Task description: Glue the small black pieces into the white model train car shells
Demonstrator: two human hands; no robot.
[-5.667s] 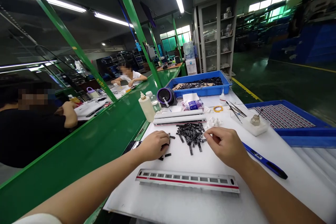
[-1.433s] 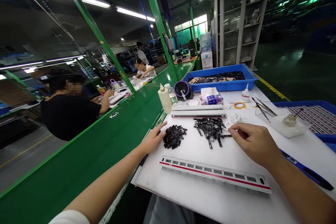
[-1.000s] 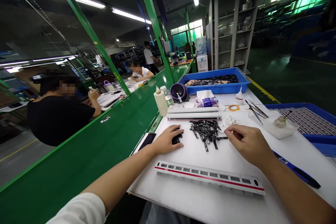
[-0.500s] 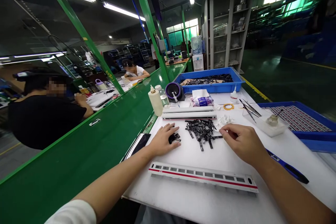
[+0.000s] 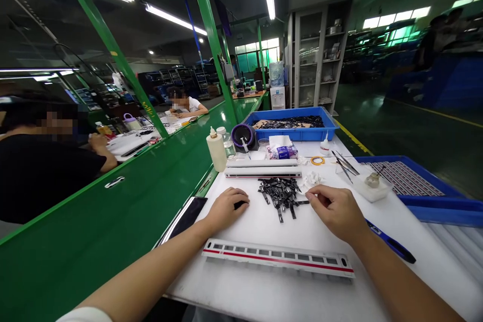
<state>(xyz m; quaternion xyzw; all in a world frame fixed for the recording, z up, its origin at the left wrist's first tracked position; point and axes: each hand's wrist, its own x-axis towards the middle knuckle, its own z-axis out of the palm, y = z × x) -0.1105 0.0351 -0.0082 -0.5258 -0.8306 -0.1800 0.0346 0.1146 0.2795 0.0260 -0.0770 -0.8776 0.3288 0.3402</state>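
Note:
My left hand (image 5: pixel 228 206) lies on the white tabletop with its fingers curled over small black parts, of which only a dark bit shows between thumb and fingers. Right of it is a loose heap of small black plastic parts (image 5: pixel 278 192). At the heap's right edge my right hand (image 5: pixel 334 211) has thumb and forefinger pinched together; anything between the tips is too small to make out. Nearer me lies a white model train carriage shell (image 5: pixel 277 257) with a red stripe and a row of window openings. More white shells (image 5: pixel 263 173) lie behind the heap.
A blue tray (image 5: pixel 294 133) of black parts stands at the back, near a cream squeeze bottle (image 5: pixel 216 151). Tweezers (image 5: pixel 343 167), a white dish (image 5: pixel 373 191) and a blue pen-like tool (image 5: pixel 392 242) lie right. A green partition (image 5: pixel 132 211) runs along the left; co-workers sit beyond.
My left hand's spread fingers have curled in over the black parts beneath them. My right hand stays pinched at the heap's edge. The whole view has shifted slightly.

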